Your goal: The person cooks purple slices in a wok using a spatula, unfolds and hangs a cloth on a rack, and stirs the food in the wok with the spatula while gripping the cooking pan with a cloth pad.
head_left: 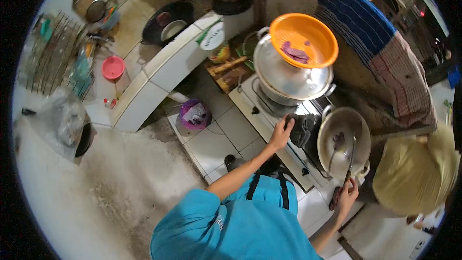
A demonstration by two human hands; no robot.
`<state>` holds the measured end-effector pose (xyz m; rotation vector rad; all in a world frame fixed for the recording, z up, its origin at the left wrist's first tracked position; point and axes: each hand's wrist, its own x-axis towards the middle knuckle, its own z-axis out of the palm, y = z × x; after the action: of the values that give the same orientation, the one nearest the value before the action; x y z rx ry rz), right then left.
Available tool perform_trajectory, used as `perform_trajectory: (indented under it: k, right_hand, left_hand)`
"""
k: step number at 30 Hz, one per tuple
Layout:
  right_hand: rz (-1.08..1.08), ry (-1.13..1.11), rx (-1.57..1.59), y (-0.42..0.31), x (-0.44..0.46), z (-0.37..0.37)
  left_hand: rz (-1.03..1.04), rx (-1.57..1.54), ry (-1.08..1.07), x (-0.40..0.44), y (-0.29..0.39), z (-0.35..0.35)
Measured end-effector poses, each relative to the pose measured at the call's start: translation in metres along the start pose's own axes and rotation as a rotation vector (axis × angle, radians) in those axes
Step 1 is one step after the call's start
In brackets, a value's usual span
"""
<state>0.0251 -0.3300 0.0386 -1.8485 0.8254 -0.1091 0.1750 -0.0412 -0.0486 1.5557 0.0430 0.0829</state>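
Observation:
My left hand grips a dark, folded cloth beside the wok's left side. My right hand is closed around the handle of a spatula. The spatula's upper part lies inside a worn metal wok, along its right side. A small dark patch of food or residue shows in the wok; its kind is unclear. Under the wok is a white stove. A large lidded pot stands on the other burner, with an orange basin holding several purplish pieces on its lid.
Behind the stove hangs a striped cloth. To the right is a yellowish, cloth-like cover. A purple bin stands on the tiled floor left of the stove. Beyond a tiled low wall are a black pan and a pink bowl.

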Motion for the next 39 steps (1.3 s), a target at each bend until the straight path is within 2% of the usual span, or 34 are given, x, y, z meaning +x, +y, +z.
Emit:
perform_trajectory:
  k: [2, 4, 5, 7, 9, 10, 11, 14, 16, 19, 21, 22, 24, 26, 28, 29, 30, 32, 33, 34, 35, 38, 39]
  right_hand:
    - [0.034, 0.021, -0.044, -0.002, -0.009, 0.008]
    - [0.052, 0.078, -0.015, -0.005, -0.023, 0.02]
    - [0.04, 0.083, -0.015, -0.003, -0.028, 0.022]
    - [0.023, 0.155, 0.069, -0.006, -0.037, 0.035]
    - [-0.005, 0.099, 0.059, 0.005, -0.038, 0.033]
    - [-0.019, 0.071, 0.054, 0.01, -0.038, 0.032]
    - [-0.016, 0.021, 0.055, 0.015, -0.035, 0.033]
    - [-0.003, 0.079, 0.06, 0.026, -0.03, 0.045]
    - [-0.011, 0.097, 0.064, 0.029, -0.03, 0.051]
    - [-0.061, 0.086, 0.098, 0.031, -0.029, 0.058]
    - [-0.071, 0.093, 0.143, 0.033, -0.028, 0.061]
    - [-0.022, 0.069, 0.15, 0.015, -0.043, 0.063]
    - [-0.07, 0.069, 0.04, 0.028, -0.037, 0.055]
    - [-0.026, 0.025, 0.035, 0.02, -0.041, 0.05]
    - [0.009, -0.062, -0.025, 0.034, -0.03, 0.03]
    - [-0.167, 0.067, -0.059, 0.057, -0.021, 0.03]
    - [-0.212, 0.118, -0.152, 0.075, -0.014, 0.022]
    - [-0.097, 0.11, -0.195, 0.034, -0.034, 0.008]
    - [0.053, 0.053, -0.133, -0.017, -0.058, 0.003]
    - [-0.05, 0.125, -0.183, 0.004, -0.05, -0.009]
    - [-0.071, 0.11, -0.234, -0.001, -0.054, -0.021]
    - [-0.131, 0.044, -0.397, -0.025, -0.055, -0.059]
    - [-0.14, 0.015, -0.422, -0.031, -0.054, -0.071]
  left_hand:
    - [-0.044, -0.065, -0.013, -0.007, -0.01, -0.023]
    - [-0.118, -0.316, 0.019, -0.016, -0.029, -0.044]
    - [-0.151, -0.448, 0.035, -0.018, -0.018, -0.057]
    - [-0.357, -0.692, 0.013, -0.03, 0.01, -0.086]
    - [-0.51, -0.882, 0.026, -0.039, 0.027, -0.113]
    - [-0.448, -0.912, -0.086, -0.038, 0.0, -0.124]
    - [-0.437, -0.973, -0.101, -0.039, 0.007, -0.134]
    - [-0.461, -1.139, -0.16, -0.045, 0.013, -0.156]
    - [-0.273, -1.23, -0.231, -0.058, 0.01, -0.168]
    - [-0.199, -1.385, -0.375, -0.055, 0.002, -0.175]
    - [-0.303, -1.306, -0.321, -0.053, -0.002, -0.169]
    - [-0.389, -1.163, -0.222, -0.05, 0.001, -0.162]
    - [-0.529, -1.076, -0.154, -0.042, -0.011, -0.144]
    - [-0.652, -1.194, -0.188, -0.029, -0.043, -0.126]
    - [-0.626, -1.231, -0.241, -0.026, -0.043, -0.107]
    - [-0.617, -1.251, -0.269, -0.026, -0.04, -0.095]
    - [-0.726, -1.256, -0.184, -0.018, -0.112, -0.079]
    - [-0.716, -1.15, -0.308, -0.013, -0.116, -0.057]
    - [-0.754, -1.139, -0.323, -0.009, -0.118, -0.047]
    - [-0.792, -1.127, -0.337, -0.004, -0.119, -0.038]
    - [-0.876, -1.148, -0.29, -0.001, -0.122, -0.03]
    - [-1.087, -0.992, 0.12, 0.009, -0.078, 0.0]
    - [-1.028, -0.981, 0.025, 0.017, -0.104, 0.005]
